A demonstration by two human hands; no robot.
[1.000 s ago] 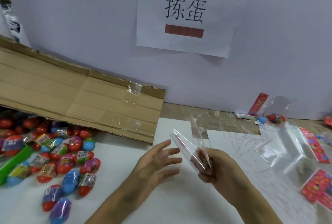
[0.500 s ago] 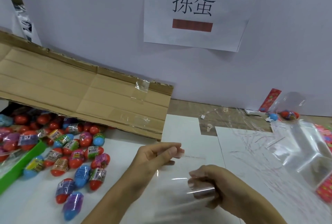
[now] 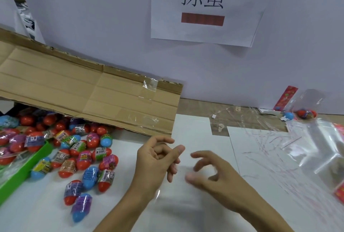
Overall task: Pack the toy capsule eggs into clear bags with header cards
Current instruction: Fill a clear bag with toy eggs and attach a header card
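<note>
Both hands hover over the white counter (image 3: 115, 203), close together. The left hand (image 3: 154, 159) has its fingers loosely curled, nothing clearly in it. The right hand (image 3: 210, 172) is blurry, fingers half curled with a gap, and I can't tell if it's pinching anything. A clear bag (image 3: 178, 205) lies flat just near of them, barely visible. To the left, a pile of eggs (image 3: 78, 159) spills out from under a cardboard flap (image 3: 89, 92), next to a green tray (image 3: 28, 168). Far right there's a heap of bags (image 3: 316, 148), red cards (image 3: 285, 97) and a packed bag (image 3: 307, 108) by the wall.
</note>
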